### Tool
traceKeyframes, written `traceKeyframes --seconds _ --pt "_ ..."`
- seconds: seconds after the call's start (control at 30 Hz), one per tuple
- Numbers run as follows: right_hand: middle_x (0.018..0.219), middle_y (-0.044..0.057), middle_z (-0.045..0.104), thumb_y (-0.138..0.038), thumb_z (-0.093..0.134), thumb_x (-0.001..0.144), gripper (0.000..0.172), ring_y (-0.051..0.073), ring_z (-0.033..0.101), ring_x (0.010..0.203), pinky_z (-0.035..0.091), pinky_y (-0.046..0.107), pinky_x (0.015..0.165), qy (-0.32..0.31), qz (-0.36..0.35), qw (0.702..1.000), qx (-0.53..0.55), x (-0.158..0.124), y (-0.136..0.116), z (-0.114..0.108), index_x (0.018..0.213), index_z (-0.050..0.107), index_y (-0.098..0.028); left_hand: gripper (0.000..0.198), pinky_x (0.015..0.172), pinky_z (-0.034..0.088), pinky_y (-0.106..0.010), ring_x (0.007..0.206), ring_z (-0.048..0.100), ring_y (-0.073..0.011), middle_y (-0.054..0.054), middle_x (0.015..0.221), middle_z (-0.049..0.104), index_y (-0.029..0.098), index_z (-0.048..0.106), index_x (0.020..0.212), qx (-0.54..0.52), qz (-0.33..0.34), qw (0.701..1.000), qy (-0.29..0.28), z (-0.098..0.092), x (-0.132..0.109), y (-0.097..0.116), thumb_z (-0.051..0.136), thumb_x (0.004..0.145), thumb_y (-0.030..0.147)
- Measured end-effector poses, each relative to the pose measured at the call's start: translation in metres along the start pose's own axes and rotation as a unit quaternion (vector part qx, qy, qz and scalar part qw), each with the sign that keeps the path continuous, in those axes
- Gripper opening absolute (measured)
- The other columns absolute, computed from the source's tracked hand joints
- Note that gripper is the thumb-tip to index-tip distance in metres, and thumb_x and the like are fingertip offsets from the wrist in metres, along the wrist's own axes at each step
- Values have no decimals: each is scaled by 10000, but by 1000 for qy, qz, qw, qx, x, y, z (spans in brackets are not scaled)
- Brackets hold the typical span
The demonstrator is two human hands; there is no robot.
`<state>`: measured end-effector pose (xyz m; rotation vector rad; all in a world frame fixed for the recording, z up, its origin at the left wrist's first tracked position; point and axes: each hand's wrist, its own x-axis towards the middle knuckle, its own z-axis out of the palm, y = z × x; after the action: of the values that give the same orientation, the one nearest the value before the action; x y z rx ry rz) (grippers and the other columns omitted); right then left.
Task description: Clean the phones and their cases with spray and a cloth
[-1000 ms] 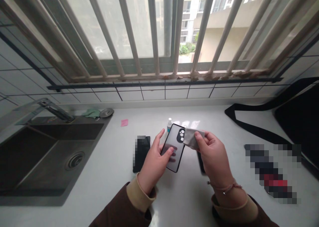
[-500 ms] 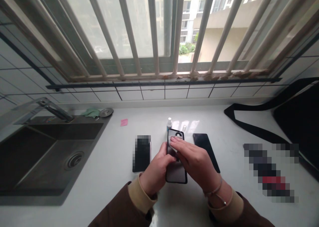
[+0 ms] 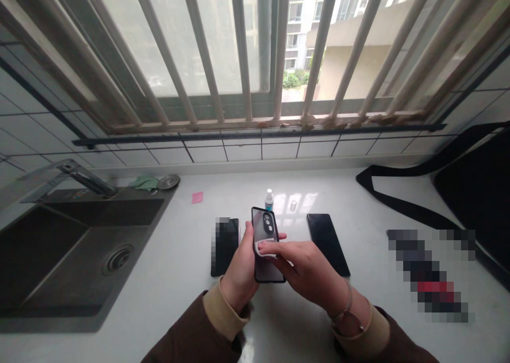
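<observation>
Just above the glossy white bench (image 3: 179,304), a translucent grey phone case with a black rim (image 3: 270,271) is resting in the left hand (image 3: 239,270), its camera openings sitting at the far end. The left fingers are gripping it by the long edges, the thumb lying along the left side and fingertips showing past the right one. The right hand (image 3: 308,267) is holding a thin, pale cloth (image 3: 259,253) against the back, its fingers lying close together; how firmly they are pressing cannot be told. The case is probably weighing very little, and its smooth back is likely feeling slippery, more so if damp. It is looking fairly stiff, perhaps with some give in the rim, so the long edges are offering the surest hold, with a palm backing the middle. Around the camera openings the shell is probably being weakest, so heavy pressure there is risking a crack. The cloth is looking soft and limp, suiting flat fingers better than a corner pinch. A small white-capped bottle (image 3: 269,197) is standing beyond the case.
</observation>
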<state>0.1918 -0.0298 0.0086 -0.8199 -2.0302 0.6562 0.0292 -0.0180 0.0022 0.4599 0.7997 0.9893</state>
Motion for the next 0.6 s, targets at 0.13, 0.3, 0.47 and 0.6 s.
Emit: traceKeyframes --seconds 0.13,0.3,0.47,0.6 --pt "977 47 832 -376 608 1068 277 199 785 800 668 328 726 67 201 966 150 2 2 -6 1216 790 -229 679 840 618 -380 907 759 -260 -134 1064 792 156 748 1192 -6 13 1000 14 0 0 3 448 1019 740" --pt "1022 99 827 -504 597 1053 420 258 778 910 650 403 836 271 316 903 105 7 14 -19 1198 784 -158 673 731 604 -339 764 731 -209 -145 1005 774 129 743 1107 23 -52 998 6 4 -5 6 402 1044 706" --pt "1116 86 834 -379 604 1064 300 261 806 937 645 387 856 239 209 941 -117 2 11 -13 1256 777 -228 720 731 610 -359 735 746 -226 -144 958 779 134 705 1254 45 -93 994 -38 5 -8 -1 426 1018 754" --pt "1270 101 800 -218 534 1080 317 269 813 1066 664 384 922 135 98 974 -157 -3 11 7 1336 721 -213 652 893 620 -432 925 780 -272 -107 1088 799 259 565 1527 41 -33 997 -59 2 -4 -11 570 1013 660"
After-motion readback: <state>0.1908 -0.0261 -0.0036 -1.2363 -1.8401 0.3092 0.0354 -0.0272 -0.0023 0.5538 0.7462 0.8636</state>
